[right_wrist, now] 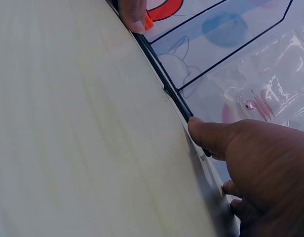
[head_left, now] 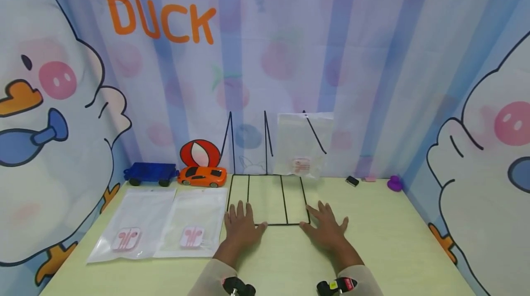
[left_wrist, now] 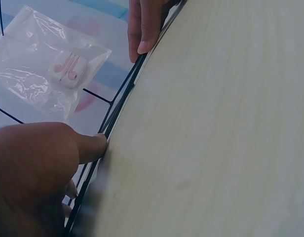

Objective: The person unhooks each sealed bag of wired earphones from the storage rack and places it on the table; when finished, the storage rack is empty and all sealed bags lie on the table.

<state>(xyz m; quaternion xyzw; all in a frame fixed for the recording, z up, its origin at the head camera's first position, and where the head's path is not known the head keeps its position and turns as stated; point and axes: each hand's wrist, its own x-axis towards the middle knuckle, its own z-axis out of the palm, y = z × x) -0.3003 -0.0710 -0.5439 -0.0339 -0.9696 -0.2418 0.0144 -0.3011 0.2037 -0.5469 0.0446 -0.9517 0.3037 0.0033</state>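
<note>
A black wire rack [head_left: 285,204] lies with its base flat on the table and its prongs standing up at the back. My left hand [head_left: 240,229], fingers extended, rests at the front left corner, its thumb touching the front wire. At the opposite corner my right hand [head_left: 328,231] lies with spread fingers, its thumb on the same wire. From the right prong hangs a clear plastic bag [head_left: 304,142] with a small earphone case [head_left: 301,166] in its bottom. Two similar bags, one on the left [head_left: 146,213] and one nearer the rack [head_left: 198,211], lie flat, each with an earphone case.
Behind the bags stand a blue toy trailer [head_left: 151,174] and an orange toy car [head_left: 203,176]. Along the back right are a small black object [head_left: 352,181], a pink piece [head_left: 369,179] and a purple toy duck [head_left: 395,183]. A printed curtain [head_left: 290,56] encloses the table.
</note>
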